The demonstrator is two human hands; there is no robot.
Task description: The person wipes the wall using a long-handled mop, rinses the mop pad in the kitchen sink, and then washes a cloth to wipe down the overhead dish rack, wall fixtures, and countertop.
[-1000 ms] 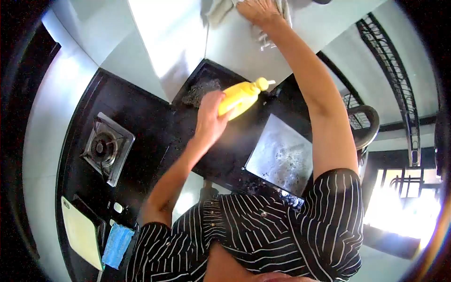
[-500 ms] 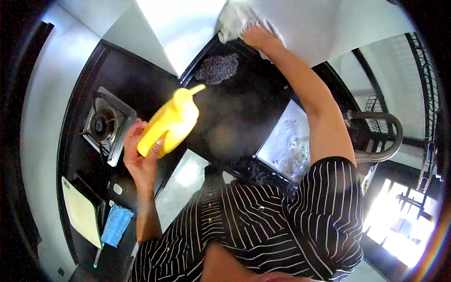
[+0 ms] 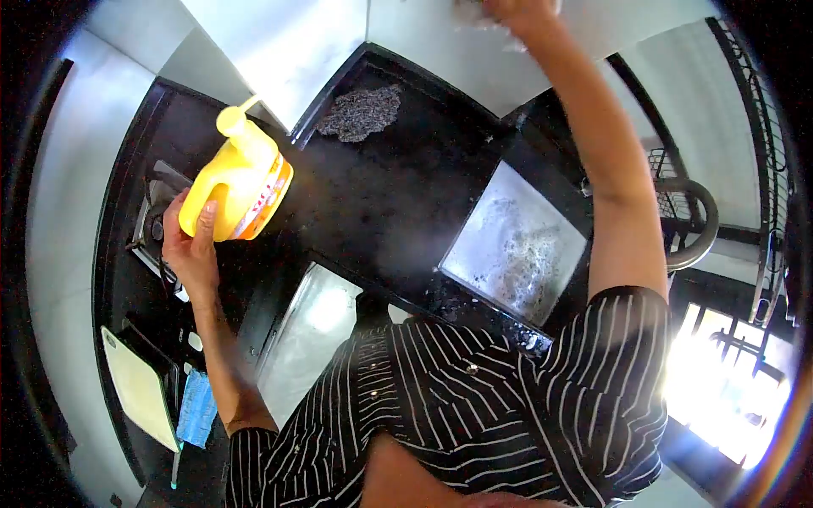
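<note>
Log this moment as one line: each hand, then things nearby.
left hand: grips yellow bottle | right hand: cut off at top edge, grip unclear | nearby: grey mesh clump on black counter

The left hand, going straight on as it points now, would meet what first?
The left hand, with the yellow bottle, would likely meet the pale wall behind the counter; its height is unclear, so the stove might come first.
</note>
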